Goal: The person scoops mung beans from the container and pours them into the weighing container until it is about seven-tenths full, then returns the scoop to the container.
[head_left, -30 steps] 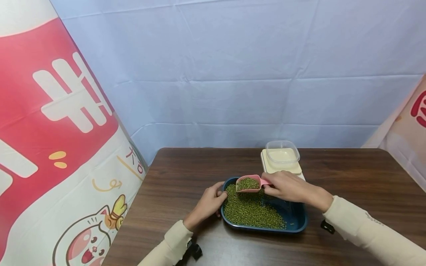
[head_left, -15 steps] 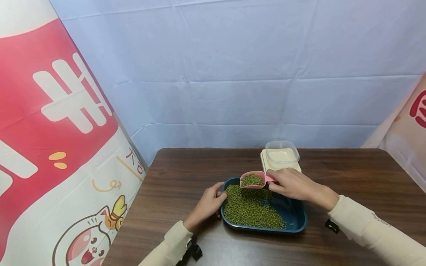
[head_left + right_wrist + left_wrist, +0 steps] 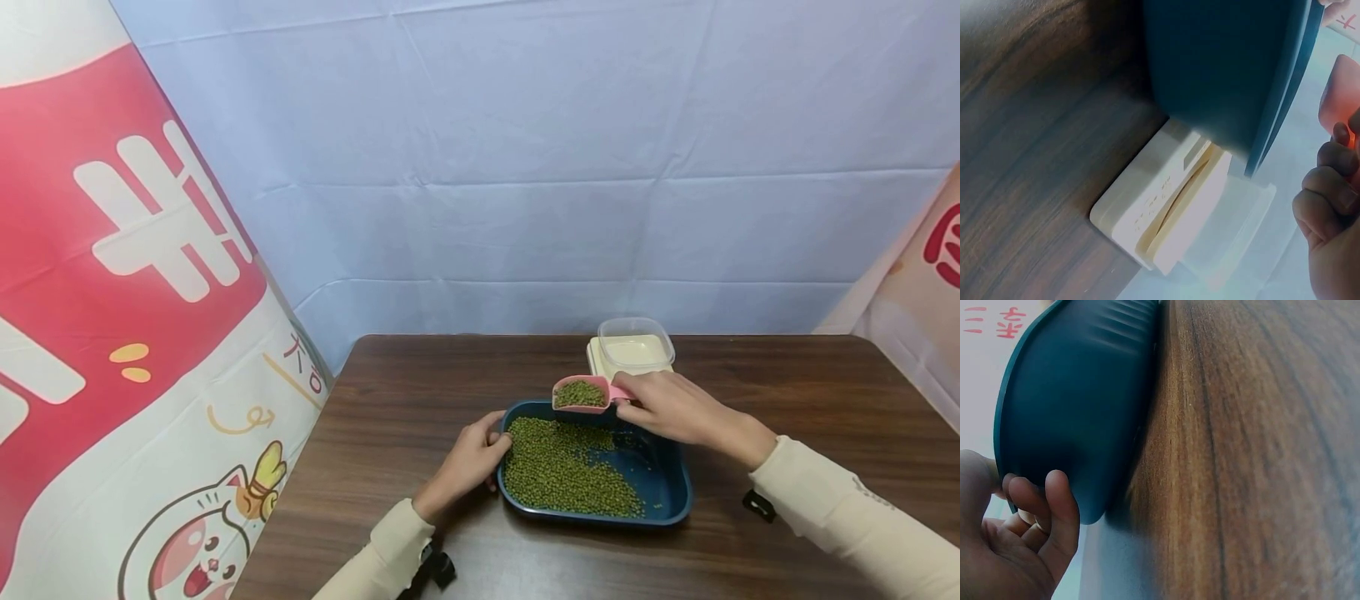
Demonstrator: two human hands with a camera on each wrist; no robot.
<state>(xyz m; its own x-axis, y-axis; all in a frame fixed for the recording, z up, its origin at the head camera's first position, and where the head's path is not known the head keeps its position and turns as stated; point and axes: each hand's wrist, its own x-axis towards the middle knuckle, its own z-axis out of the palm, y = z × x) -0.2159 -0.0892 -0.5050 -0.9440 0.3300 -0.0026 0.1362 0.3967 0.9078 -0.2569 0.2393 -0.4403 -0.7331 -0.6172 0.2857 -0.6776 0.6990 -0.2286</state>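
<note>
My right hand [image 3: 671, 406] grips the handle of a pink scoop [image 3: 605, 407], which is heaped with green mung beans [image 3: 580, 393] and held above the back of a dark blue tray [image 3: 600, 522]. More mung beans lie in the tray, mostly toward its left side. At the tray's left end my left hand [image 3: 468, 462] pinches the rim, thumb over the edge. In the left wrist view that hand's fingers [image 3: 1063, 506] curl against the tray's outer wall [image 3: 1079, 394]. The right wrist view shows the scoop [image 3: 1340, 94] only partly, and its beans are hidden there.
Behind the tray stands a cream kitchen scale [image 3: 596, 358] with a clear plastic container [image 3: 660, 354] on its platform. The right hand partly covers the scale in the head view. All rests on a brown wooden table [image 3: 420, 375] with a pale cloth backdrop [image 3: 450, 233] behind it.
My right hand has raised the loaded scoop and shifted it rightward and back, toward the tray's back rim. The left hand and tray have stayed in place.
</note>
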